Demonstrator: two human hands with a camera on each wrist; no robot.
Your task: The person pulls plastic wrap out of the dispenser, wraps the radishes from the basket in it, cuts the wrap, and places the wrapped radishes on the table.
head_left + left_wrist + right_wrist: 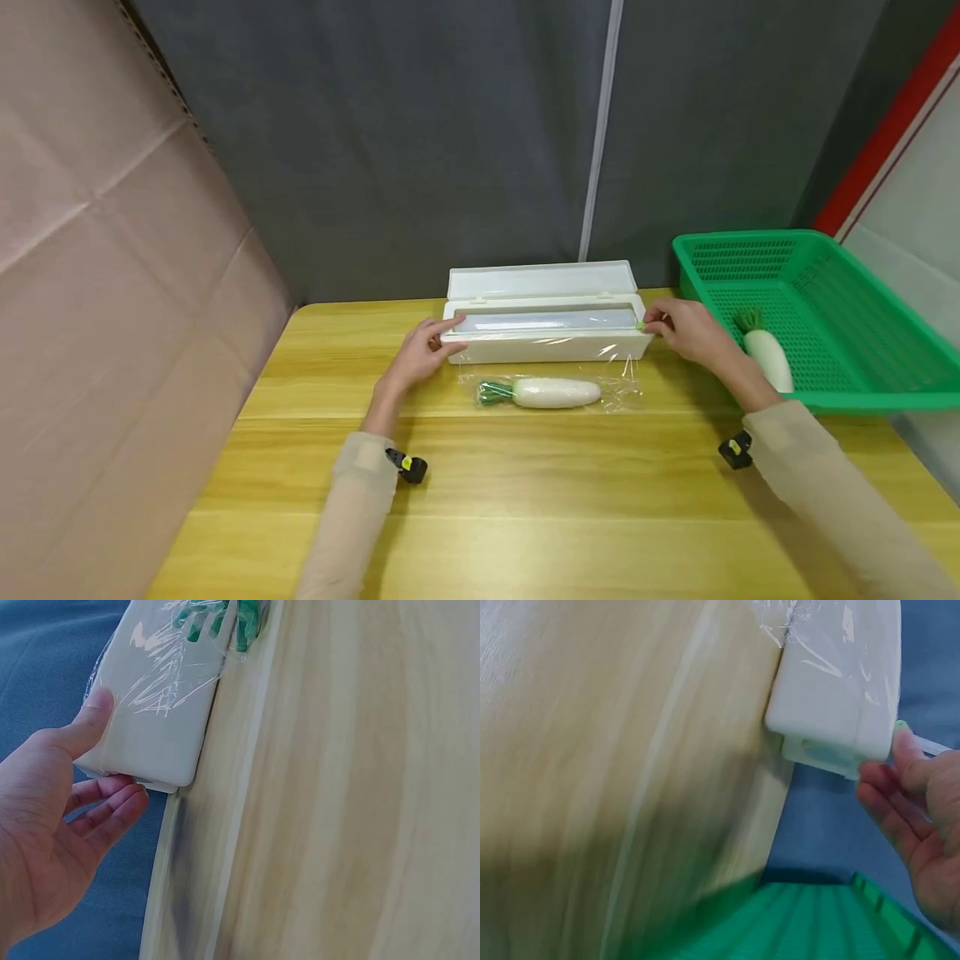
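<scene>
A white cling film dispenser (547, 349) stands at the table's back edge, its lid (542, 281) raised and the film roll (543, 322) inside. Clear film hangs over its front and lies over a white radish (557, 392) with green stem ends on the left. My left hand (416, 354) holds the dispenser's left end, thumb on the top rim and fingers against the end wall (142, 765). At the right front corner my right hand (686, 332) pinches a small green slide cutter (901, 724), thumb over it, fingers curled by the dispenser's end.
A green plastic basket (847, 402) sits on the right, close to my right forearm, with another white radish (768, 360) inside. The wooden table (570, 500) ends at a dark curtain (420, 150) behind the dispenser. A pale panel (112, 333) borders the left side.
</scene>
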